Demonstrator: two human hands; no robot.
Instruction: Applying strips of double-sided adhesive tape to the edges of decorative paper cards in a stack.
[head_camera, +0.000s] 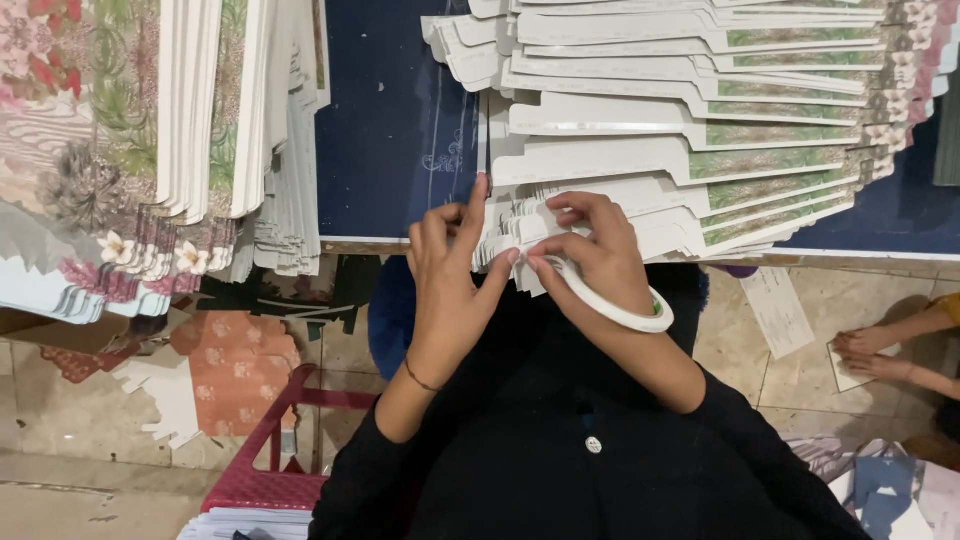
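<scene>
At the near edge of a dark blue table (395, 130), a person's left hand (450, 275) and right hand (590, 255) meet over the nearest sheets of a fanned stack of die-cut white cardboard blanks (640, 150), each blank edged on the right with a green floral print. The right hand carries a white roll of tape (615, 305), looped around its fingers like a bangle, while its thumb and forefinger pinch closed at the roll's leading end, just beside the lowest blank; the left hand, forefinger raised and thumb meeting the right fingertips, presses on that same spot, gripping nothing larger than the tape end (too small to make out clearly). As a judgement, the work sits somewhere in the middle: the fan holds many blanks spread far up the table, and it cannot be told from here which already carry tape and which do not. A second, taller pile of printed floral sheets (180, 130) stands at the far left, well apart from the hands. On the tiled floor (730, 350) below lie orange patterned offcuts (235, 365); a red plastic stool (275, 470) at the near left holds a stack of white sheets (250, 522). At the right edge, another person's hands (880, 355) rest on a small paper on the floor.
</scene>
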